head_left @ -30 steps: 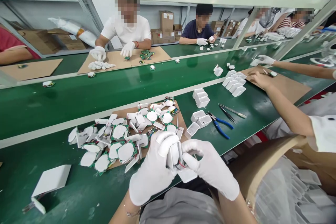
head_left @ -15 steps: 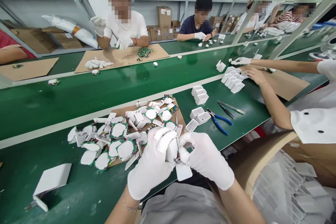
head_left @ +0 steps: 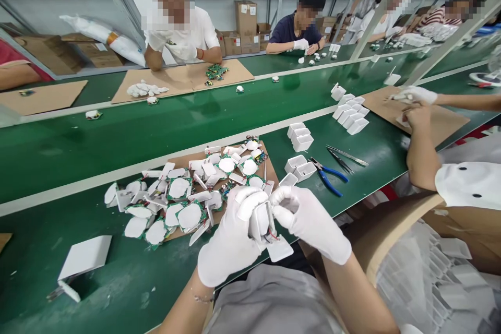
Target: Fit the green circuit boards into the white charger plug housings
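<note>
Both my hands wear white gloves and meet at the near edge of the green bench. My left hand (head_left: 230, 240) grips a small white charger part (head_left: 260, 222) with thin red wires at its base. My right hand (head_left: 309, 222) pinches the same part from the right side. A white flap (head_left: 279, 248) hangs below it. Just beyond my hands lies a heap of green circuit boards with white pads (head_left: 183, 201) on a brown cardboard sheet (head_left: 270, 173).
Empty white casings (head_left: 300, 168) and more casings (head_left: 300, 137) sit right of the heap, beside blue-handled pliers (head_left: 329, 177) and tweezers (head_left: 346, 155). A white card (head_left: 84, 257) lies at left. A neighbour's arm (head_left: 420, 151) works at right. Other people sit across the green conveyor (head_left: 117, 135).
My hands stay closed on the white part and have shifted slightly right and up in view. The person opposite has raised both hands. The neighbour's hand has pulled back from the casings.
</note>
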